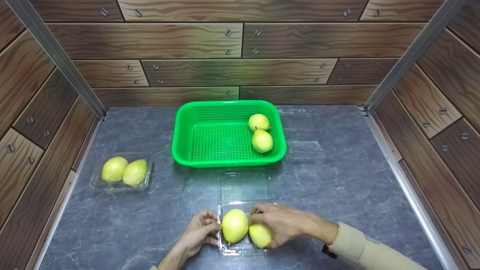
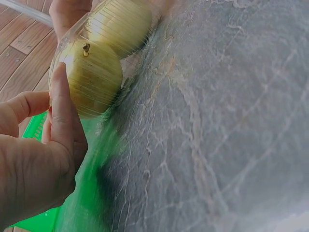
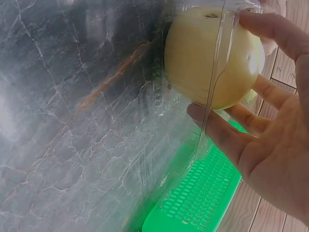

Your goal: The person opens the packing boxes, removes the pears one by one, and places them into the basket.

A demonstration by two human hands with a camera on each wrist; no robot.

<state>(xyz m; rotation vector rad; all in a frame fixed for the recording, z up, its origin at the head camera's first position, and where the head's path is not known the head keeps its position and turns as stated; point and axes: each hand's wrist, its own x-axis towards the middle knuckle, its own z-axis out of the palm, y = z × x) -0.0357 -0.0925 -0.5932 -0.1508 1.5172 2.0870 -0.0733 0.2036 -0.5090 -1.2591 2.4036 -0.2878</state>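
Observation:
A clear plastic container (image 1: 245,252) lies near the front edge, its lid (image 1: 245,186) folded back towards the basket. Two yellow-green pears sit side by side in it, the left pear (image 1: 235,225) and the right pear (image 1: 261,234). My left hand (image 1: 197,232) pinches the container's left wall between thumb and fingers; in the left wrist view the hand (image 2: 43,140) is at the wall beside a pear (image 2: 94,79). My right hand (image 1: 285,225) grips the right pear from above; in the right wrist view the fingers (image 3: 275,92) are spread around this pear (image 3: 212,58).
Behind the container stands a green basket (image 1: 229,164) with two pears (image 1: 262,141) at its right side. A container with two pears (image 1: 114,169) sits at the left. Clear plastic pieces (image 1: 304,149) lie right of the basket. Wood-patterned walls surround the surface.

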